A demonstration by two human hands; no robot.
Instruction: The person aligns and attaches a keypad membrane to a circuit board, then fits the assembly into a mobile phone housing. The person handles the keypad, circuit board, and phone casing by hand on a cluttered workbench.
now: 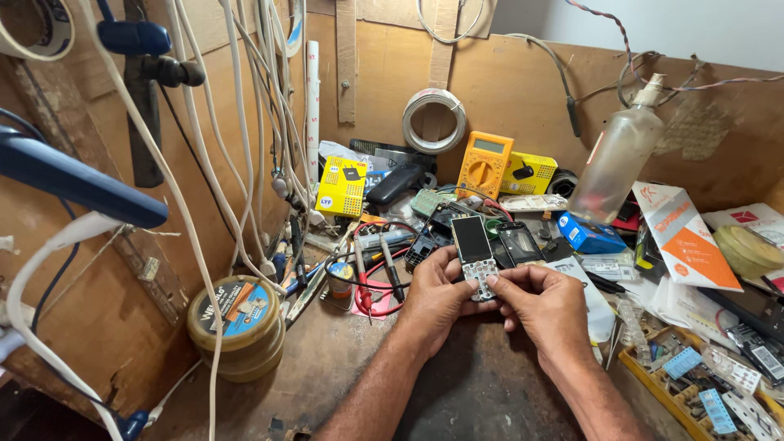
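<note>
At frame centre, the left hand (437, 296) and right hand (545, 306) both close their fingertips on the lower end of a stripped keypad phone (474, 256). Its long axis runs near vertical in the frame, dark screen end pointing toward the upper edge, keypad end toward the wrists. An orange multimeter (484, 164) stands above it, well apart; a black phone housing (519, 243) lies just beside it at right.

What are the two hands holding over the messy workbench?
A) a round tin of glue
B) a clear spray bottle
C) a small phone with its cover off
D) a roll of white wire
C: the left hand and the right hand together grip a small phone with a dark screen and bare keypad board.
</note>
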